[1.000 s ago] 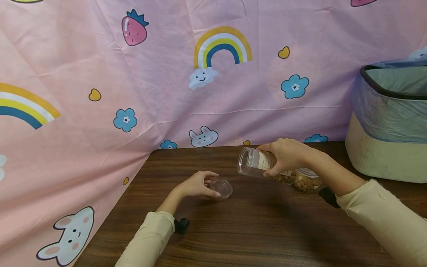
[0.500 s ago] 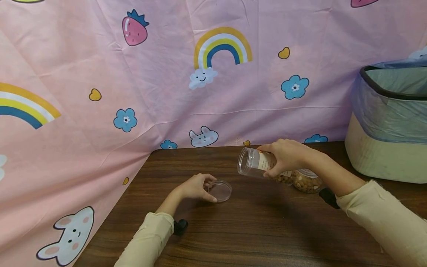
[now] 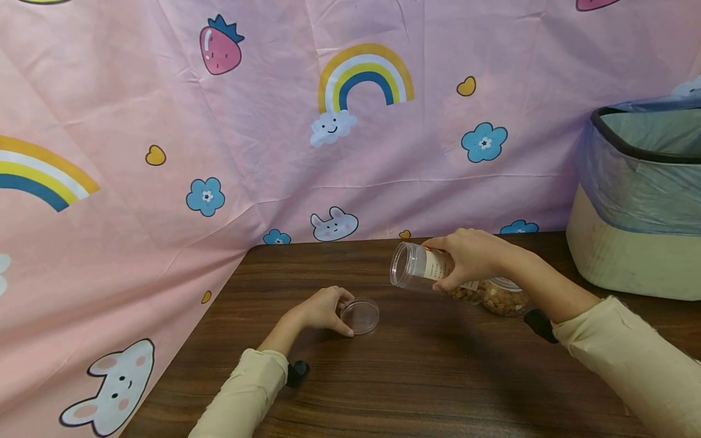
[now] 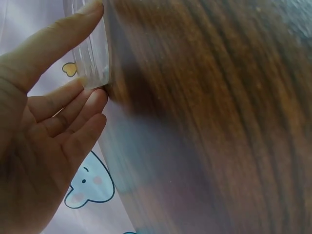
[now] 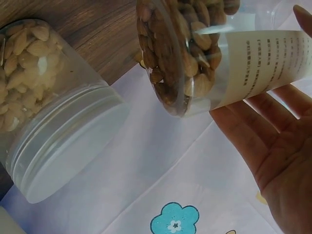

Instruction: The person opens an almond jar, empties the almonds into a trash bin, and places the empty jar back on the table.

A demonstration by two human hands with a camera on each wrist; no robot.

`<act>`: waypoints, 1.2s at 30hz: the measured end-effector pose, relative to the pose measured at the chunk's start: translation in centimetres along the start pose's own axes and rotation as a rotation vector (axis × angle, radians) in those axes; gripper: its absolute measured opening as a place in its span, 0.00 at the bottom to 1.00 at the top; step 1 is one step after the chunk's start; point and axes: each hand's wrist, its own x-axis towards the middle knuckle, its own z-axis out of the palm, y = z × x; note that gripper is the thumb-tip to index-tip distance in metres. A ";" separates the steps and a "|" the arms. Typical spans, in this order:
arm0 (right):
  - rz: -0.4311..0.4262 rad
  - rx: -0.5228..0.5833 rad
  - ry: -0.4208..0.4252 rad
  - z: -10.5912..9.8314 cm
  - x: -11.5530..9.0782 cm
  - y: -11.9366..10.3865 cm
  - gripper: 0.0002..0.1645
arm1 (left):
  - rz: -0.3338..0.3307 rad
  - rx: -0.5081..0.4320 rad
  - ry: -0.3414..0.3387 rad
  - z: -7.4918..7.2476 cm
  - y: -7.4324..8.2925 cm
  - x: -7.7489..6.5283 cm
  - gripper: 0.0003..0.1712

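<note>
My left hand [image 3: 323, 311] is at the left middle of the table, its thumb and fingers around the left edge of a clear round jar lid [image 3: 360, 316]. In the left wrist view the thumb lies across the side of the lid [image 4: 92, 58], with fingertips at its other edge. My right hand [image 3: 473, 258] grips a clear jar [image 3: 411, 267] by its labelled side. This jar is tipped over, its uncovered mouth facing left. The right wrist view shows almonds [image 5: 197, 53] gathered at its bottom end.
A second jar of nuts [image 3: 504, 297], lid on, stands on the dark wooden table [image 3: 416, 377] behind my right wrist. At the right back is a pale bin [image 3: 630, 243] with a bluish liner. A printed pink cloth [image 3: 274, 121] hangs behind the table.
My left hand has moved slightly toward me, and the tilted lid has come down to lie nearly flat at the table. The right hand and its jar hold still.
</note>
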 end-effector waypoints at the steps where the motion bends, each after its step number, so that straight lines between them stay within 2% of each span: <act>1: 0.001 0.001 -0.001 0.0 0.0 0.0 0.47 | 0.003 0.009 0.001 0.0 0.0 0.0 0.38; 6: 0.007 0.004 -0.008 0.1 0.0 0.1 0.47 | 0.012 0.054 0.013 0.2 0.0 0.1 0.39; 13: 0.007 0.008 -0.008 0.0 0.0 0.1 0.47 | 0.016 0.054 0.014 0.3 0.0 0.0 0.40; 21: -0.012 0.008 0.002 -0.2 0.0 0.2 0.46 | -0.011 0.062 -0.011 0.2 -0.1 0.0 0.43; 31: -0.018 -0.010 0.031 -1.4 -0.2 0.2 0.43 | -0.008 0.101 -0.067 -0.6 0.3 0.5 0.47; 36: -0.030 -0.017 0.038 -2.3 -0.4 0.2 0.42 | -0.008 0.090 -0.070 -1.3 0.9 0.8 0.47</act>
